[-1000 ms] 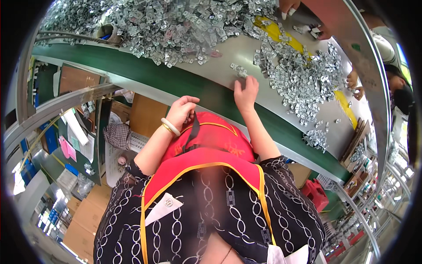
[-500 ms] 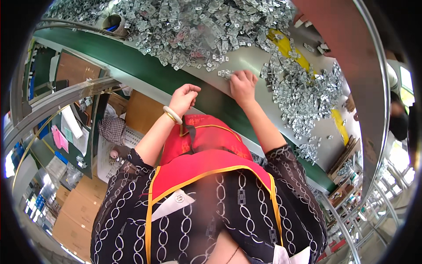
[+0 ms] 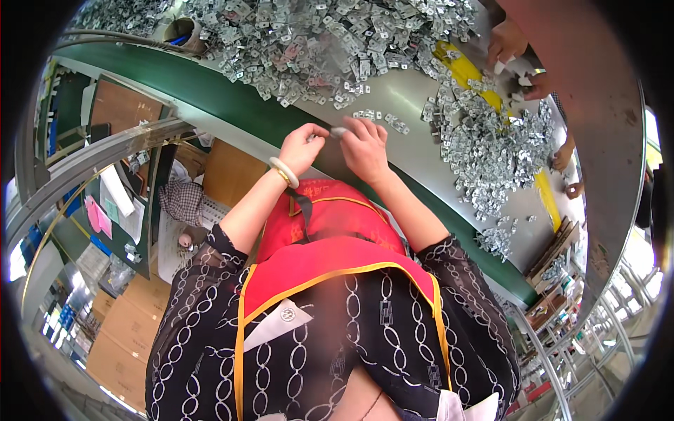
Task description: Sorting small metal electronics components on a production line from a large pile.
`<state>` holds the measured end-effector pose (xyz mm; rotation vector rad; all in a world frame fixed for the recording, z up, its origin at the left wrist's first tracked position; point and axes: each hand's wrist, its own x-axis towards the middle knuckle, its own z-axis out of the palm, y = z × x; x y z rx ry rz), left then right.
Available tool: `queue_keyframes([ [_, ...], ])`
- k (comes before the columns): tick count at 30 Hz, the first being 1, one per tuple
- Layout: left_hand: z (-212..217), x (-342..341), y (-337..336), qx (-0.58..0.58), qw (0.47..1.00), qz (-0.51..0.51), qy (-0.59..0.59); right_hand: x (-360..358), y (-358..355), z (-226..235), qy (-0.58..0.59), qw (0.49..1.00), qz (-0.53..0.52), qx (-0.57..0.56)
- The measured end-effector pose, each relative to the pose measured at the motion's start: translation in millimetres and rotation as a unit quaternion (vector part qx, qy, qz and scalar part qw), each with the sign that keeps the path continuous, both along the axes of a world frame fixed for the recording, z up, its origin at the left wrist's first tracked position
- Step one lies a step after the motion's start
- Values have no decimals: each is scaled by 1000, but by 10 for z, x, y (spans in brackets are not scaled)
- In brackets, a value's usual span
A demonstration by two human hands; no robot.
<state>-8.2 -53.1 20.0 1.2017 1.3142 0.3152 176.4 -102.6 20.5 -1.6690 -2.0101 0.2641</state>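
Left hand (image 3: pixel 303 146): fingers curled, grip pinched onto small metal piece (image 3: pixel 338 131) held between both hands. Right hand (image 3: pixel 365 144): fingers bent, grip closed on same piece from other side. Piece small, silvery, mostly hidden by fingertips; shape cannot tell. Held just above near edge of grey desk (image 3: pixel 407 91), over green edge strip (image 3: pixel 210 91). Few loose metal parts (image 3: pixel 382 118) just beyond hands. Big heap of metal parts (image 3: pixel 316 35) farther back. Pale bangle (image 3: pixel 283 171) on left wrist.
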Motion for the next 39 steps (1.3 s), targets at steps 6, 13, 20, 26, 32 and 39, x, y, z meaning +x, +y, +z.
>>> queue_keyframes([
  [6,125,248,195,132,980,-31,147,509,-100,-199,-50,990,-133,-17],
  [13,-53,615,378,207,939,-45,270,388,545,-219,22,985,-173,15],
  [20,-232,619,436,210,941,-86,251,531,509,-360,-42,989,-143,-15],
  [26,-274,546,235,211,957,-67,189,768,-41,-277,-94,970,-217,-57],
  [32,-259,523,235,209,962,-58,164,488,318,-242,23,981,-194,-13],
  [39,-165,466,188,183,973,-42,137,737,384,-321,-25,986,-163,-27],
])
